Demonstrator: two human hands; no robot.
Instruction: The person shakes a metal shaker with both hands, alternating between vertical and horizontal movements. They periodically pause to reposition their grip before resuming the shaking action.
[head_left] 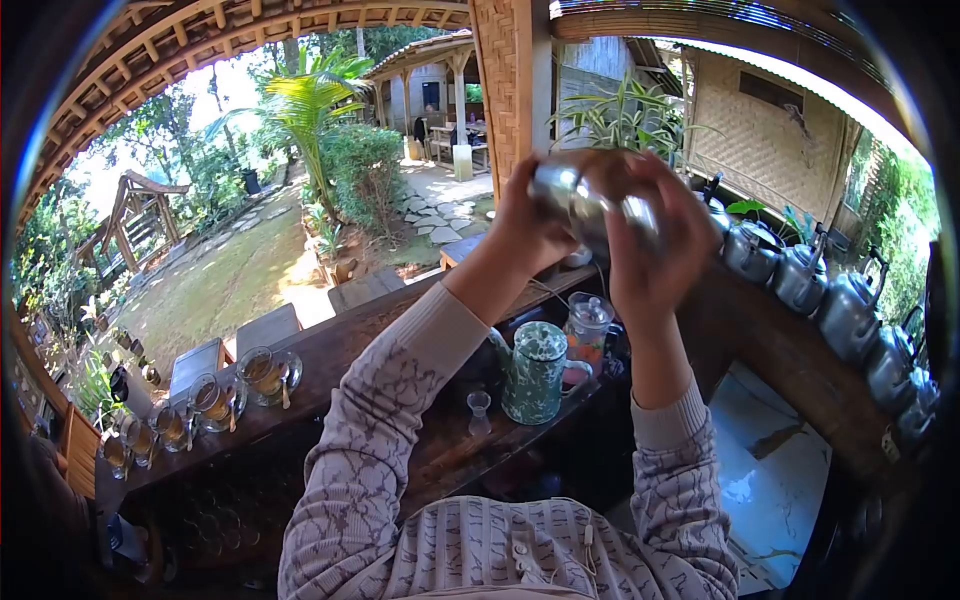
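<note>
Along the left stretch of bench [345,345]: glasses [262,375] of something brown, on saucers with spoons [286,390]; lining the edge, they are probably spaced so each can be lifted alone.
Small glass [479,402]: upright on the bench, just left of the jug, perhaps apart to avoid mixing with the row.
Enamel jug [535,375]: mottled green, handle turned right, likely for an easy grasp.
Left hand [540,230]: curled round the left side of the metal vessel [590,195], seemingly steadying a slick, rounded body.
Lidded jar [589,328]: clear, beside the jug, coloured contents too small to name; its cover presumably keeps them clean.
Metal vessel: held aloft between both hands, above jug and jar; bright silver, mirror-like, tilted, blurred, its contents hidden.
Right hand [662,235]: fingers wrapped over the vessel's right side, opposing the left, likely so it cannot slip.
Kettles [848,312]: dull silver, ranked along the right-hand bench, handles up, probably ready to be picked up.
</note>
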